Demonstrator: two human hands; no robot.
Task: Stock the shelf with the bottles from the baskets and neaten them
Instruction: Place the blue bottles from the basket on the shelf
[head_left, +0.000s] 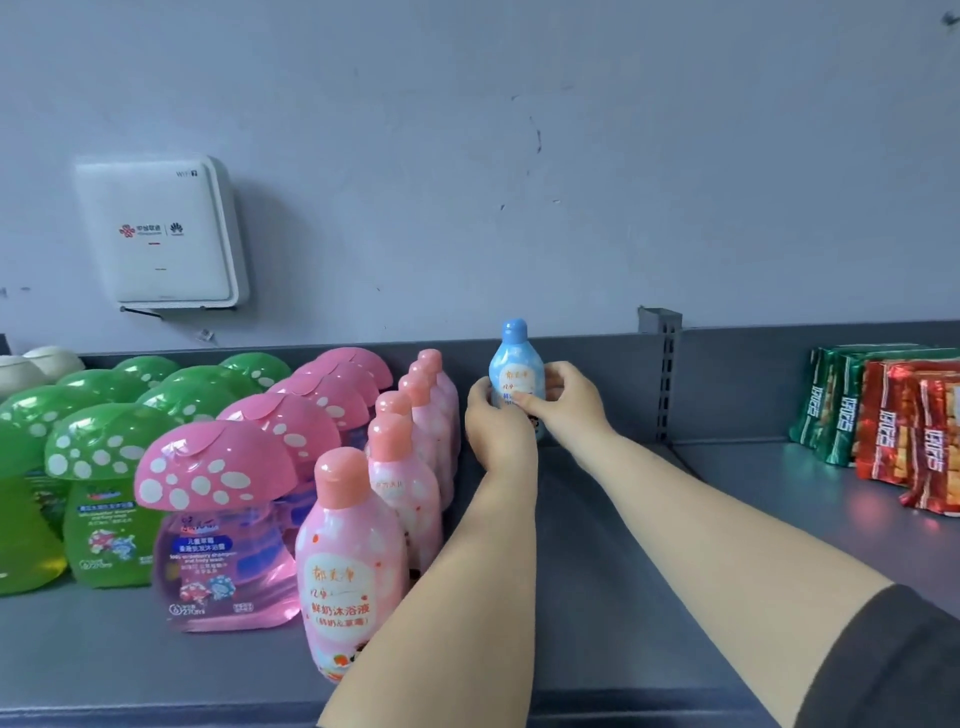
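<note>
- The shelf (597, 597) is a flat grey metal deck with a low grey back panel, and a slotted upright post (666, 384) splits that panel just right of the middle.
- Behind it rises a pale grey-blue wall (519, 156), scuffed with a few dark marks.
- A white router box (161, 231) hangs on that wall at the left, above the shelf, with red logos on its face.
- The blue bottle (516, 366) stands upright at the back of the deck, close to the back panel and just left of the post.
- The left hand (491, 415) grips the blue bottle from its left side, fingers curled round the body.
- The right hand (563, 397) pinches the same bottle from the right, fingertips on its label; both forearms reach in from the lower right, the right one ending in a dark sleeve (893, 660).
- Just left of the hands a single file of pink bottles (353, 566) with rounded peach caps runs from the front edge to the back.
- Beside them stand rows of pink mushroom-capped bottles (218, 499), then green mushroom-capped bottles (104, 467), all front to back.
- At the far left rear I can make out two cream-coloured caps (36, 364), little more.
- Right of the post, well apart from the bottles, green snack packets (826, 415) and red snack packets (904, 441) lean upright in a group.
</note>
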